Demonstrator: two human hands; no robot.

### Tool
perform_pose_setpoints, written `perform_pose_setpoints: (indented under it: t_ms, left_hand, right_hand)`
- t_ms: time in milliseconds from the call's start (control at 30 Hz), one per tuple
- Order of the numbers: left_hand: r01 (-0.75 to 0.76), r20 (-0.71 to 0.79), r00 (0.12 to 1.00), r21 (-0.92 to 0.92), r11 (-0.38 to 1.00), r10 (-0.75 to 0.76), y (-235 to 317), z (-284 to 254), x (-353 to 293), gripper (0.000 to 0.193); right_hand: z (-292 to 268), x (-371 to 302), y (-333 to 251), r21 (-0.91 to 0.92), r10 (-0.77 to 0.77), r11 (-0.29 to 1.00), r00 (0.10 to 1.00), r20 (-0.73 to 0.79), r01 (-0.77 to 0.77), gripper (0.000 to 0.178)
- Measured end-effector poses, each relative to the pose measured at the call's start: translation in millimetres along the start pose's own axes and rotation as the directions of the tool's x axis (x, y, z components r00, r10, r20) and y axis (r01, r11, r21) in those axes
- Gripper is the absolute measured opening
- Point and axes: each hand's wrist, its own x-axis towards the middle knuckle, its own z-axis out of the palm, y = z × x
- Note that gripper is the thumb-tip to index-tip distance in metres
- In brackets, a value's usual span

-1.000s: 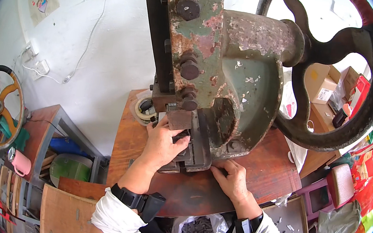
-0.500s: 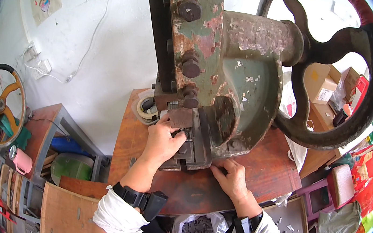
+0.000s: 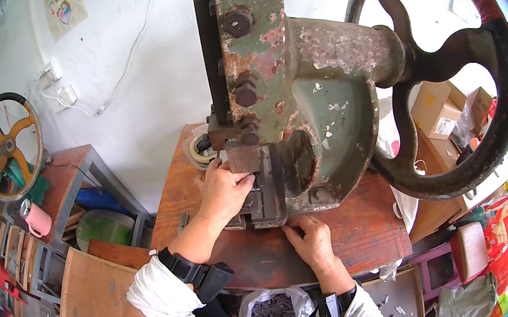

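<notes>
My left hand (image 3: 222, 191) reaches into the die bed (image 3: 267, 192) of a worn green hand press (image 3: 333, 121). Its fingers are bent beneath the rusty ram block (image 3: 245, 159), and its thumb lies against the die beside them. Whatever sits between those fingertips is hidden. On the wooden table (image 3: 266, 263), my right hand (image 3: 312, 240) rests by the front corner of the press base. A gap shows between its thumb and forefinger, and no held object can be seen there. One small metal strip (image 3: 183, 222) lies to the left of my left forearm.
The press's large black handwheel (image 3: 495, 126) rises at the right. A roll of tape (image 3: 198, 151) sits behind my left hand. Below the table edge is a white bag (image 3: 245, 305) of dark metal pieces. At right stands a shallow tray (image 3: 407, 300) with small pieces.
The whole view has shifted slightly, the press appearing further left. My left hand has turned a little, and a finger now shows out to its left. My right hand stays by the base.
</notes>
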Motion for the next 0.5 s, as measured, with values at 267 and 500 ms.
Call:
perform_pose_setpoints:
  t_ms: [267,500]
  left_hand:
    - [0.15,0.316,0.945,-0.208,0.966,-0.079,-19.4,-0.7,5.6,0.024]
    - [0.093,0.255,0.965,-0.1,0.991,-0.065,-12.0,-4.4,4.1,0.026]
  right_hand:
    - [-3.7,1.1,-4.4,-0.005,0.003,1.0,1.0,0.03,-0.003,0.013]
    - [-0.5,0.5,-0.9,-0.004,-0.05,0.999,0.999,0.011,0.05,0.013]
